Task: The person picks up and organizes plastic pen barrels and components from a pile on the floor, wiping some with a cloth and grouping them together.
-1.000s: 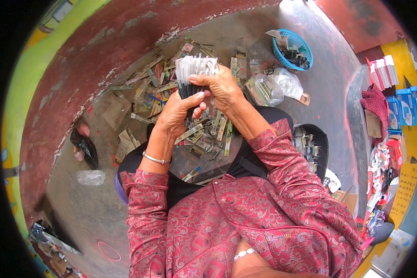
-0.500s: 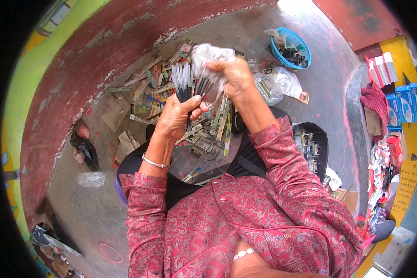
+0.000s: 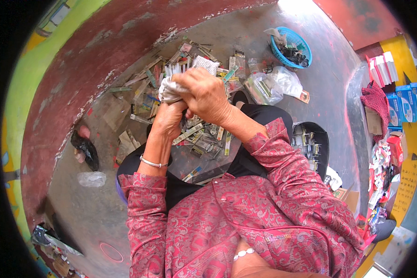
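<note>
My left hand [image 3: 168,119] grips the lower end of a bundle of thin dark sticks wrapped in crinkled clear plastic [image 3: 170,91]. My right hand [image 3: 206,94] closes over the top of the same plastic-wrapped bundle, pressing the wrap down. Both hands are held together above a heap of small packets and sticks [image 3: 204,139] lying on my lap and the ground. A silver bangle [image 3: 152,162] sits on my left wrist. The sticks' tips are mostly hidden under the right hand.
A blue basket [image 3: 292,51] with dark bits stands at the far right. Clear plastic bags [image 3: 272,84] lie beside it. A dark tray of small items [image 3: 311,143] sits at my right. A red-brown wall [image 3: 78,69] curves on the left; boxes [image 3: 403,102] are stacked right.
The right hand has come down over the top of the bundle, crumpling the plastic wrap, and the bundle has been lowered and drawn closer between both hands.
</note>
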`<action>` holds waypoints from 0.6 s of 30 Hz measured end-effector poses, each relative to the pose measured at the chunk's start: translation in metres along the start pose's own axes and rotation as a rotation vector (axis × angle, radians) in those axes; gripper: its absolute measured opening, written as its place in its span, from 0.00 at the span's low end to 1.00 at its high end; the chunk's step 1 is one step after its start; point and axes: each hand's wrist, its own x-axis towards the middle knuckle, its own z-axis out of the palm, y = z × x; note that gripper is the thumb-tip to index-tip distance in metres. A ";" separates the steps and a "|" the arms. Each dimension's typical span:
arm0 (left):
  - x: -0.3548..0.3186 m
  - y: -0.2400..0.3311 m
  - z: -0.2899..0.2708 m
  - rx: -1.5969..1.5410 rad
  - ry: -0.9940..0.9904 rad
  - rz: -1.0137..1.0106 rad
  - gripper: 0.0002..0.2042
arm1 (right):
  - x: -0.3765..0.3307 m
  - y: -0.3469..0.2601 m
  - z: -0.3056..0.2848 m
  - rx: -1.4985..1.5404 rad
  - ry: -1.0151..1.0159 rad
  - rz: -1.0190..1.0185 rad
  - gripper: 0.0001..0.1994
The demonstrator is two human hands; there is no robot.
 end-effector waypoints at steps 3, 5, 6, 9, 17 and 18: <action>-0.006 0.007 0.003 0.178 -0.062 0.047 0.03 | 0.016 0.018 -0.004 0.047 0.207 0.091 0.11; -0.009 0.006 0.004 0.353 -0.137 0.106 0.04 | 0.026 0.040 -0.023 0.197 0.296 0.380 0.06; -0.010 0.009 0.006 0.364 -0.114 0.101 0.05 | 0.029 0.062 -0.027 0.316 0.423 0.519 0.06; -0.004 0.010 -0.007 0.084 -0.059 0.055 0.06 | 0.029 0.099 -0.039 1.079 0.625 0.830 0.08; 0.000 0.013 0.001 -0.087 -0.119 -0.014 0.10 | 0.012 0.023 -0.021 1.550 -0.348 0.920 0.11; -0.001 0.009 -0.004 -0.108 -0.182 -0.039 0.10 | 0.014 0.010 -0.020 1.378 -0.375 0.912 0.11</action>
